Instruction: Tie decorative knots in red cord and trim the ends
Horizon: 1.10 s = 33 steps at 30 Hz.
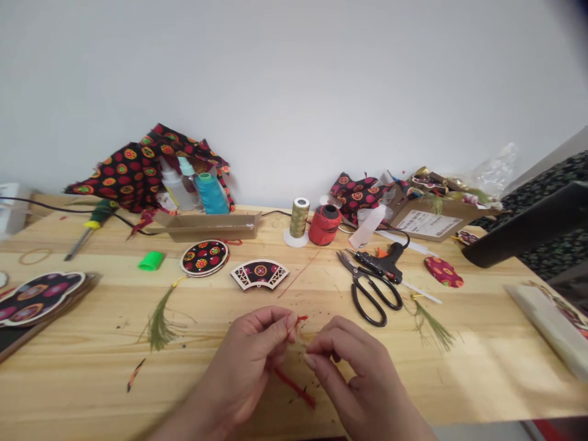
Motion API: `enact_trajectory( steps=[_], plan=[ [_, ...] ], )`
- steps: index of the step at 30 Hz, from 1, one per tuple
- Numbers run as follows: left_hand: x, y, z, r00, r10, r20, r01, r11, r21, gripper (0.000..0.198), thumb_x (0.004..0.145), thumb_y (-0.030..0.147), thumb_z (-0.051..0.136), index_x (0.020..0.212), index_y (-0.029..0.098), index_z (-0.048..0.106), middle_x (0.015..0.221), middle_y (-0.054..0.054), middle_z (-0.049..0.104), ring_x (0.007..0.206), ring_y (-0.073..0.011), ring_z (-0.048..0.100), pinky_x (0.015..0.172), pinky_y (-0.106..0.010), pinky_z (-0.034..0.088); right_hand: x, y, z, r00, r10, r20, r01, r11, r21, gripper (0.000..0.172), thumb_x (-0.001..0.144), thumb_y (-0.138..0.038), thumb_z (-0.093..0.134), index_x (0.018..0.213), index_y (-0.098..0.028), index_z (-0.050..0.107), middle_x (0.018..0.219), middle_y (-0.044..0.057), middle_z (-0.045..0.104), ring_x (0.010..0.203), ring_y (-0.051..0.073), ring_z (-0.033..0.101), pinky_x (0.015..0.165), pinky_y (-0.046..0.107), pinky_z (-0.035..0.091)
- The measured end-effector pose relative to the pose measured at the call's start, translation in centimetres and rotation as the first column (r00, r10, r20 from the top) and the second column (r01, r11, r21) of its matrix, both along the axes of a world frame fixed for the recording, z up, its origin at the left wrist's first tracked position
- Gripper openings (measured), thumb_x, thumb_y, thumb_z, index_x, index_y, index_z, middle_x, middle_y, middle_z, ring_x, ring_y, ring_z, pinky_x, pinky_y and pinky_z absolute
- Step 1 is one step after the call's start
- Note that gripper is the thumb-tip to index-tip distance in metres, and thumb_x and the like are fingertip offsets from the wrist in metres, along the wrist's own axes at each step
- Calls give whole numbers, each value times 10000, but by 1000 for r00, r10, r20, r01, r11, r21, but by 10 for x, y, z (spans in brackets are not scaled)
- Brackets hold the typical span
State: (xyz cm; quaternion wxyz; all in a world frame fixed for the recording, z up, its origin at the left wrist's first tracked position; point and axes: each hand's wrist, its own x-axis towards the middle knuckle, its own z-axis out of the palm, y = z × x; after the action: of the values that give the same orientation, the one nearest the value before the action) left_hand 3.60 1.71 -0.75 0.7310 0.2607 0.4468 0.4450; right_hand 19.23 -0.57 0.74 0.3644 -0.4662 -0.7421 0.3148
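Observation:
My left hand point(250, 355) and my right hand point(353, 367) meet over the near edge of the wooden table point(92, 367). Both pinch a red cord point(294, 384) between thumb and fingers; its top end pokes up by my left fingertips and a length hangs down between my palms. A fan-shaped ornament point(260, 273) and a round fabric-covered ornament point(204, 257) with a green tassel point(160, 321) lie just beyond my hands.
Black scissors point(370, 293) and a black glue gun point(383, 262) lie right of centre. Gold thread spool point(299, 219) and red spool point(324, 225) stand behind. Patterned fabric point(133, 165), bottles, a cardboard tray point(209, 225), a green cap point(151, 261), a screwdriver point(92, 226) are at left; a box point(429, 222) at right.

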Motion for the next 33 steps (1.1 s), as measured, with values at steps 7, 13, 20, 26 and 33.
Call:
enact_trajectory(
  steps=[7,13,20,26,33],
  plan=[
    [-1,1,-1,995,-22,101,30,996,-79,153,686,211,695,595,113,622,511,59,449,422,-30,186,400,-176,140,8,1,12,941,179,-287,-124,972,201,55,818,-168,555,828,-188,605,726,10,553,667,118,535,590,228,445],
    [-4,1,-2,978,-34,206,61,990,-127,57,660,114,674,617,101,639,550,48,468,430,-20,194,400,-149,162,3,13,-18,962,-264,-68,269,881,390,229,776,6,535,893,-178,604,803,49,554,756,159,507,658,298,431],
    [-3,-3,5,930,-77,359,178,950,-258,107,630,118,709,579,91,619,502,85,361,432,-18,164,385,-125,156,4,8,-21,988,-121,91,48,822,568,372,760,38,492,939,-262,620,857,32,479,827,176,459,722,342,430],
    [-2,-7,1,969,-82,234,127,974,-189,102,670,157,708,618,100,640,521,62,419,435,-21,200,400,-142,170,3,3,-17,990,-69,121,-1,867,499,294,777,-9,509,845,-272,622,899,30,460,872,187,439,779,361,416],
    [1,-5,0,980,-39,196,71,985,-157,73,677,143,696,628,103,660,513,68,399,445,-30,179,399,-144,155,-6,0,-13,997,-58,-56,72,954,291,184,805,-30,485,783,-205,535,811,16,437,793,158,446,696,307,412]
  ],
)
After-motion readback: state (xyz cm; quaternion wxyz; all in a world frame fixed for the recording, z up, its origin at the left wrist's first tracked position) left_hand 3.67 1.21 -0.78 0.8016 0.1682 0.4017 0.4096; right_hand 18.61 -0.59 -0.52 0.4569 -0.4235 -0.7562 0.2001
